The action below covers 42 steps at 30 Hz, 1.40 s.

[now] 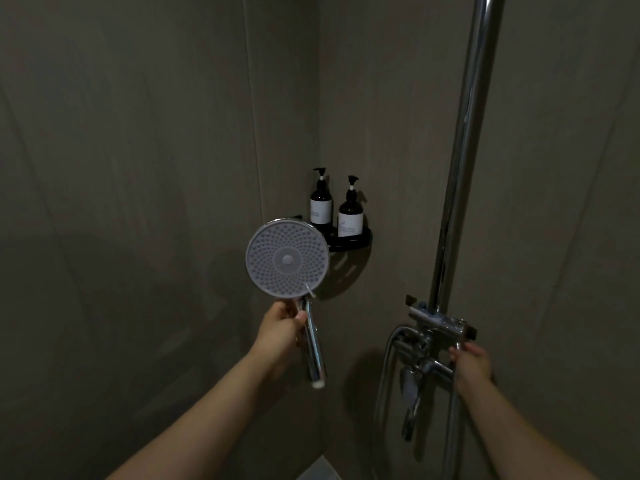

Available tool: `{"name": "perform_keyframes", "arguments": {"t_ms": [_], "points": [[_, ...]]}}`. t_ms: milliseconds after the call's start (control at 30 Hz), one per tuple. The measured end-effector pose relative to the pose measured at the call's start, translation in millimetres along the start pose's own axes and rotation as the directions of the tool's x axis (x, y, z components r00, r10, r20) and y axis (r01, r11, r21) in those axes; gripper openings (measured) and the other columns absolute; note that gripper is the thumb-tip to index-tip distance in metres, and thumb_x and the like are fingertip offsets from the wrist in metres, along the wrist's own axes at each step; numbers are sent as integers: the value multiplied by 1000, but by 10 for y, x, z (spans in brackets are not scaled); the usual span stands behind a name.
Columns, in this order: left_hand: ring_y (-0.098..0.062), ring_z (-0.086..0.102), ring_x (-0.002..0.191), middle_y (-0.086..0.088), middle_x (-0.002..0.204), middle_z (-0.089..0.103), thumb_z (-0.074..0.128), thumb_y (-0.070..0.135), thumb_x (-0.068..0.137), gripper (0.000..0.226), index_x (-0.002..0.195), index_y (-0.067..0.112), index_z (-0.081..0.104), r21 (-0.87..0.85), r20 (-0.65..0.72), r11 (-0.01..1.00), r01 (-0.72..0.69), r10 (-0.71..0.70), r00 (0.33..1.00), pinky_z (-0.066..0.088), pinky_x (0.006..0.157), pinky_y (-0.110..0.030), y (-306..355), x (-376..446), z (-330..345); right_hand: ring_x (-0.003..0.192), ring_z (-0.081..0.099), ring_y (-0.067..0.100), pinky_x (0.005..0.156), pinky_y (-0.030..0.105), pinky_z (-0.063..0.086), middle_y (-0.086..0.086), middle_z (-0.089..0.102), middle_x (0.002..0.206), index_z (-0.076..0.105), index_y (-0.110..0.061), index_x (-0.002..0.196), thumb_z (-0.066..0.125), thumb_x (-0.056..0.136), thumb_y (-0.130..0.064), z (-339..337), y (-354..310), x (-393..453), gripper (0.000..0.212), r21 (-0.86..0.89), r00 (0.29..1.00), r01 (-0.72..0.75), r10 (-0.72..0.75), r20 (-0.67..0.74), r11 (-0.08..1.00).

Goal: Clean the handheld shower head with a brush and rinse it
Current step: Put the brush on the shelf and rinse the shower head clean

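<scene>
A handheld shower head (287, 259) with a round grey nozzle face and chrome handle is held upright in the middle of the view, its face turned towards me. My left hand (282, 327) is wrapped around the top of the handle just below the face. My right hand (471, 365) rests on the right end of the chrome mixer valve (438, 325) on the wall, fingers curled on its knob. No water comes from the head. No brush is in view.
A chrome riser pipe (464, 150) runs up from the valve. A spout and hoses (410, 393) hang below it. Two dark pump bottles (350, 211) stand on a black corner shelf (349, 242) behind the shower head. Grey walls close in on both sides.
</scene>
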<state>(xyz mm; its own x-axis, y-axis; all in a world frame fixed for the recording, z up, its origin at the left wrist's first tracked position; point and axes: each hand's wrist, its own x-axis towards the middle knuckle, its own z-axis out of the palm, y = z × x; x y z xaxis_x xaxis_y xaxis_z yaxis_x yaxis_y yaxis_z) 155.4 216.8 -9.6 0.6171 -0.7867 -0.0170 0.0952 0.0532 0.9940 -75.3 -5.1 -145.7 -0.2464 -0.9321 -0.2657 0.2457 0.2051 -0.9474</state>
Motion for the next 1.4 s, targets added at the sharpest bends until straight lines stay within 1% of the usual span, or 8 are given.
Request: {"name": "perform_keyframes", "arguments": {"t_ms": [167,333,467,667,867,1067,1267,1400], "points": [[-19,53,69,-6,79,56,45,-1,92,14,89,12,51,10,10,1000,3,-3,1000,41,61,-32,-5,17,-94,56,42,9,32,7,37,2,43,69,48,-19,81,39,92,5,12,16,128,28,146,998,-34,27,48,989],[-21,53,72,-7,82,56,44,-1,93,16,89,13,52,-20,-15,1000,22,-22,1000,43,64,-34,-25,108,-129,55,36,11,49,21,31,-3,43,68,53,-23,84,50,92,-39,-2,-93,217,18,16,983,46,-48,175,999],[-20,53,75,-6,84,56,43,-1,94,15,102,10,50,-50,-3,998,32,-32,999,44,69,-35,-57,130,-72,59,38,12,53,22,34,-1,46,72,51,-27,108,54,92,-29,-38,-251,295,16,-222,941,178,-100,323,959],[-19,55,73,-3,82,57,45,1,93,12,99,10,51,-18,19,999,42,-42,999,45,69,-36,-108,112,-16,94,52,24,79,38,49,13,59,106,56,-7,123,61,87,-18,-12,-395,442,38,-279,973,203,-162,164,939],[-19,54,71,-6,81,56,44,-1,93,19,85,14,52,-96,14,994,51,-50,999,44,72,-39,-101,105,14,72,43,18,60,24,35,4,49,71,51,-17,84,45,97,-17,-32,-879,38,14,-136,892,449,-434,126,883],[-19,57,75,-6,86,60,37,0,95,20,94,13,51,-236,62,970,58,-45,997,46,65,-31,65,9,-40,48,36,10,47,21,29,-1,43,52,45,-16,64,39,99,-21,-140,-527,-764,36,-199,900,412,-364,238,889],[-17,57,77,-5,89,62,36,0,95,28,119,10,48,-307,66,948,79,-62,996,45,67,-29,215,-11,-288,87,62,32,70,32,41,19,66,88,56,-16,78,47,95,-26,113,795,-1897,21,-559,912,340,-121,392,756],[-18,58,78,-7,92,58,32,3,97,20,98,15,48,-344,21,938,29,-24,1000,47,66,-32,416,-39,-661,87,63,28,74,32,46,10,66,88,63,-14,93,44,96,-31,692,895,-2631,26,-569,843,435,-94,529,698]]}}
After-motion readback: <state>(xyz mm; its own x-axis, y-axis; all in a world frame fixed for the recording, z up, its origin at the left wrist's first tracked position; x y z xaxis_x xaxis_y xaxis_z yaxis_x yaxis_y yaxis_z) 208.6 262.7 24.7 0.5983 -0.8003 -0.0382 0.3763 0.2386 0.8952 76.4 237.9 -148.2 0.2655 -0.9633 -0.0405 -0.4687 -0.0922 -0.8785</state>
